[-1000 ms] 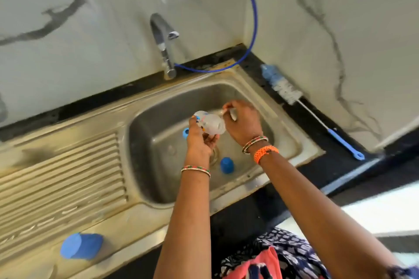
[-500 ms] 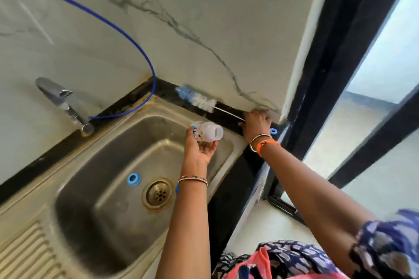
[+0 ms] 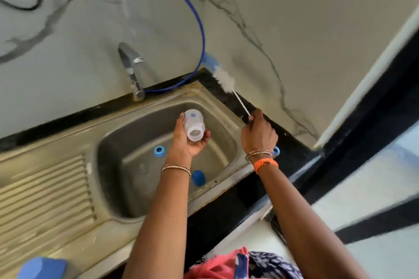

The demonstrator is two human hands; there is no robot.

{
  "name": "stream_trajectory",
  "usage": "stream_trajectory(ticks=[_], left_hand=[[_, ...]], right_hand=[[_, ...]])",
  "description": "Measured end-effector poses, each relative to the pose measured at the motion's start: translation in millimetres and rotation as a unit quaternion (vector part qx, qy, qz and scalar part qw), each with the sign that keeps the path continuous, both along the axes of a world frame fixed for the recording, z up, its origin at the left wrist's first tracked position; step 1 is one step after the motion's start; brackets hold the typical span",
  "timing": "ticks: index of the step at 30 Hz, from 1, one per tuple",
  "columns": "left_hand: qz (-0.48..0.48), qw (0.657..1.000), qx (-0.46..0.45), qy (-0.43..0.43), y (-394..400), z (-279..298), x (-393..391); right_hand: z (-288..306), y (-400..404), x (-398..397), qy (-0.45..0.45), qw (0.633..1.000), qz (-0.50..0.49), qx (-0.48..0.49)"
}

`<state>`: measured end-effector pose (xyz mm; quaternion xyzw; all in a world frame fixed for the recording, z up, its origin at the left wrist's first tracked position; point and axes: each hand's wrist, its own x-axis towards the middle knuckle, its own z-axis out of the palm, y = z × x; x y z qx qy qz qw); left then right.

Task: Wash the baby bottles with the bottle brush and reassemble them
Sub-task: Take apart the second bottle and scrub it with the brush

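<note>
My left hand (image 3: 189, 140) holds a clear baby bottle (image 3: 194, 128) over the sink basin (image 3: 226, 142), its open mouth turned toward me. My right hand (image 3: 258, 135) grips the thin handle of the bottle brush (image 3: 223, 78) above the black counter to the right of the sink. The brush's white and blue bristle end points up toward the marble wall, and the blue loop at the handle's end shows by my wrist. A blue screw ring (image 3: 159, 151) and a blue cap (image 3: 198, 178) lie on the basin floor.
The steel tap (image 3: 131, 70) stands behind the basin, with a blue hose (image 3: 199, 27) curving up the wall. The ribbed draining board (image 3: 45, 195) lies to the left, and a blue cap (image 3: 42, 267) sits at its near corner. A dark window frame (image 3: 367, 120) stands at the right.
My right hand left the bottle, reached to the counter, gripped the brush handle and lifted the brush. My left hand kept the bottle and turned its mouth toward me. The view swung.
</note>
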<state>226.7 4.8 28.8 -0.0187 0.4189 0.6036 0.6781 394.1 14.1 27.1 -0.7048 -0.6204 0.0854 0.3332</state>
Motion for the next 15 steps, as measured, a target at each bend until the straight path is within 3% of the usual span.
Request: stream_trajectory(ticks=[6,15], left_hand=[[0.099,0.994,0.03,-0.023,-8,11,-37],[0.128,0.988,-0.085,0.012,-5,-31,-11]], right_hand=[[-16,-12,15,-0.041,0.997,-0.016,-0.065],[-19,-27,18,-0.097,0.988,0.052,-0.112]])
